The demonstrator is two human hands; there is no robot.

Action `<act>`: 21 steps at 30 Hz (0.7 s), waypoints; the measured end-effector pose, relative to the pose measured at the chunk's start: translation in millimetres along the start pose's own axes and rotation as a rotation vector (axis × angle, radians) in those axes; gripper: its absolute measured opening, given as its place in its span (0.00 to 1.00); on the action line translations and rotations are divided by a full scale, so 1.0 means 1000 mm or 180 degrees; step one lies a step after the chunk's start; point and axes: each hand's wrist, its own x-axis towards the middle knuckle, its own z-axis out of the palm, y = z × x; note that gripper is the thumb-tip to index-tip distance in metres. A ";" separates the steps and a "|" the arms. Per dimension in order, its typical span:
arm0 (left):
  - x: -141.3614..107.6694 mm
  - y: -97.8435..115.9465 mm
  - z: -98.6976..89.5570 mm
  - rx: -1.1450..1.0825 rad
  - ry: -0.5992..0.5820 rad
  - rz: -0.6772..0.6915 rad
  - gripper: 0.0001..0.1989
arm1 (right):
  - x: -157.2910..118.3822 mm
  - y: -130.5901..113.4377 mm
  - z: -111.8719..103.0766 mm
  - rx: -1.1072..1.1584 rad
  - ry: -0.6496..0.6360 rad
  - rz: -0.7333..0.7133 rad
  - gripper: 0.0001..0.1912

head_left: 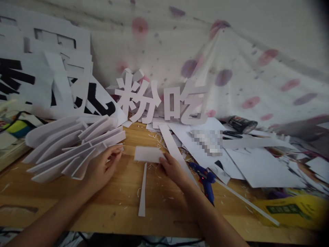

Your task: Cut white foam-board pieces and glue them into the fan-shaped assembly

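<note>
My right hand pinches the right end of a small white rectangular piece above the wooden table. My left hand is curled beside a large white foam character lying at the left; whether anything is between its fingers is hidden. Below the small piece, a narrow white strip lies on the table. A blue glue gun rests to the right of my right hand, with a small red light on it.
White characters stand at the back against a spotted curtain. Cut-out sheets lean at the back left. Paper sheets, a dark cylinder and a yellow bag lie at the right. Scraps dot the wooden table.
</note>
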 end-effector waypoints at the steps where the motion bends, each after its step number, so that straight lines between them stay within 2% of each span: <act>1: 0.000 0.001 0.003 0.0081 -0.0084 0.0097 0.16 | 0.003 0.000 -0.002 0.0035 0.0155 0.0013 0.09; 6: -0.001 0.009 0.027 0.0356 -0.0735 0.0744 0.15 | 0.005 0.008 -0.008 0.0101 0.0503 -0.0081 0.09; 12: -0.008 0.017 0.067 0.0482 -0.2037 0.1432 0.32 | -0.003 0.014 -0.006 -0.0380 0.0530 -0.0069 0.07; 14: -0.010 0.017 0.074 0.0469 -0.2357 0.1611 0.33 | -0.003 0.014 -0.005 -0.0462 0.0493 -0.0014 0.08; 17: -0.011 0.012 0.071 0.0454 -0.2503 0.1572 0.30 | -0.003 0.012 -0.006 -0.0524 0.0456 0.0043 0.10; 21: -0.017 -0.004 0.050 0.0615 -0.2491 0.1349 0.32 | -0.002 0.012 -0.007 -0.0577 0.0391 0.0024 0.09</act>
